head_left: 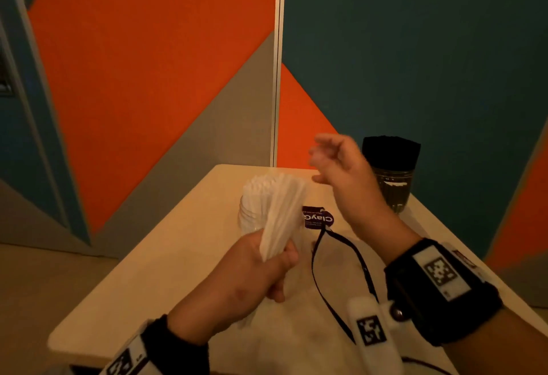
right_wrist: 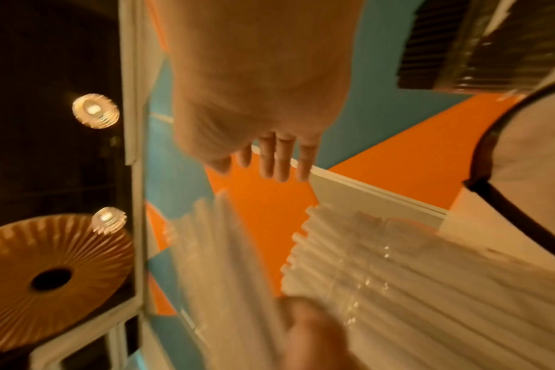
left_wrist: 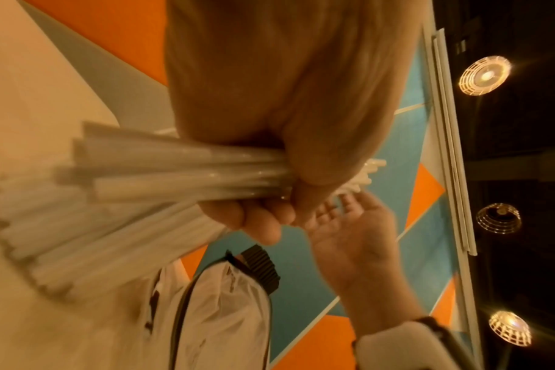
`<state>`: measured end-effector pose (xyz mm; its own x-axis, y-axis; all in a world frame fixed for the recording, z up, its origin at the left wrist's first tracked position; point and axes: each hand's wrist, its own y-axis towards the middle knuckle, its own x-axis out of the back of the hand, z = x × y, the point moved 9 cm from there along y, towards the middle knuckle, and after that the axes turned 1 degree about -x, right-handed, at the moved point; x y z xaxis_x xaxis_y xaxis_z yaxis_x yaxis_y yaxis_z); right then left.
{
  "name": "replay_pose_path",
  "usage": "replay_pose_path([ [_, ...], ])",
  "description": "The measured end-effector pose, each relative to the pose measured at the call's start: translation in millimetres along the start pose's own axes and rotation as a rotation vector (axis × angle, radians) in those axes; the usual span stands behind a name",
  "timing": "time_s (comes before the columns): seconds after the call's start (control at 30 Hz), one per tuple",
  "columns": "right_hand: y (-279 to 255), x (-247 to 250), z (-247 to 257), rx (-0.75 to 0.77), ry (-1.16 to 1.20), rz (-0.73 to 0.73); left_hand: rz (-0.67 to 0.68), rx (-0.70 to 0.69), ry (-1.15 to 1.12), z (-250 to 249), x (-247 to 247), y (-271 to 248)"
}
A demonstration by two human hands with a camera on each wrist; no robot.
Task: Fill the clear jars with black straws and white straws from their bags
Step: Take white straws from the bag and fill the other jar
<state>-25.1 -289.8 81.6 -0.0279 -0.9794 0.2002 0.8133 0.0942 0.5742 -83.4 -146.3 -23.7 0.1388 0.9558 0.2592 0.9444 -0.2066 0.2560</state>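
Head view: my left hand (head_left: 255,267) gripped a bundle of white straws (head_left: 281,211) above the surface (head_left: 166,270).
Its fingers (left_wrist: 263,220) were curled round the bundle's lower part, beside a clear jar (head_left: 247,217) already holding white straws. My right hand (head_left: 341,167) hung above, fingers (right_wrist: 282,160) spread and holding nothing. A second jar (head_left: 393,187), holding black straws (head_left: 390,150), stood at the far right corner.

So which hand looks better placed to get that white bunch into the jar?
Probably the left. The left hand already grips the white straws, right beside the clear jar of white straws. The right hand hangs open above, holding nothing; it could steady them.
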Motion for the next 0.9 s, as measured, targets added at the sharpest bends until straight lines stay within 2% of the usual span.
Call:
replay_pose_path([
  [0.1,0.8,-33.1,-43.9,-0.233,-0.072,0.344,-0.146,-0.092,-0.08,-16.2,29.0,2.1],
  [0.17,-2.3,-51.6,-56.7,-0.245,-0.153,0.451,-0.203,-0.166,-0.124,-32.4,42.9,6.2],
  [0.3,8.3,-62.4,-67.4,-0.263,-0.194,0.36,-0.286,-0.214,-0.333,-52.0,59.1,31.3],
  [0.5,16.7,-61.0,-75.5,-0.239,-0.207,0.305,-0.404,-0.306,-0.473,-68.8,74.5,78.4],
  [0.67,16.7,-60.6,-75.5,-0.232,-0.159,0.3,-0.458,-0.358,-0.292,-63.2,75.8,91.9],
  [0.9,13.1,-61.3,-78.2,-0.246,-0.161,0.319,-0.528,-0.397,0.321,-56.1,69.1,87.0],
])
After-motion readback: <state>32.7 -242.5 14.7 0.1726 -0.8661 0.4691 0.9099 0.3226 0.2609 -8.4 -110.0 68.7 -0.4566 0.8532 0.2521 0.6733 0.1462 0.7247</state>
